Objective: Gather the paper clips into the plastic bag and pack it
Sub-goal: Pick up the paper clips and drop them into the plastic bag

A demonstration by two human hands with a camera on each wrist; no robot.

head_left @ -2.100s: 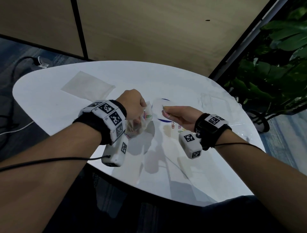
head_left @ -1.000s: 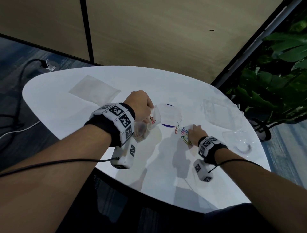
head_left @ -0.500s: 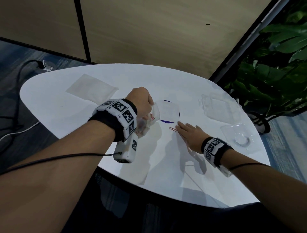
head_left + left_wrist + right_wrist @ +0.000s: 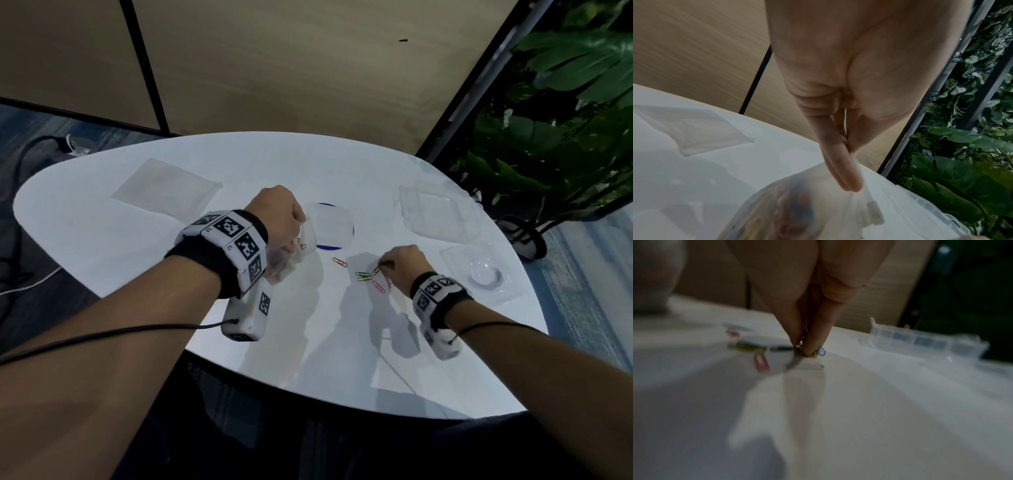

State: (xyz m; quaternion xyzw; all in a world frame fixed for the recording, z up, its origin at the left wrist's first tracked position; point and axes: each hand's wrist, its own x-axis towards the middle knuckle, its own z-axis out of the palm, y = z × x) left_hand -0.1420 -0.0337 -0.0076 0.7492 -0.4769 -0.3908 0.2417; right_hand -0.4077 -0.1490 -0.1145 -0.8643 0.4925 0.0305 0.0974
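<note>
My left hand holds a clear zip bag by its rim above the white table; in the left wrist view thumb and finger pinch the bag, which holds coloured paper clips. My right hand is down on the table, its fingertips pinching at a small cluster of clips. Loose clips lie beside it: an orange one, a green and yellow pair, a pink one.
A flat empty bag lies at the far left of the table. Clear plastic boxes and a clear lid sit at the right edge. A round disc with a blue rim lies behind the bag. Plants stand to the right.
My right hand lay flat over the clips half a second ago; now it has drawn back right and its fingers pinch at them, uncovering several clips. The left hand keeps holding the bag.
</note>
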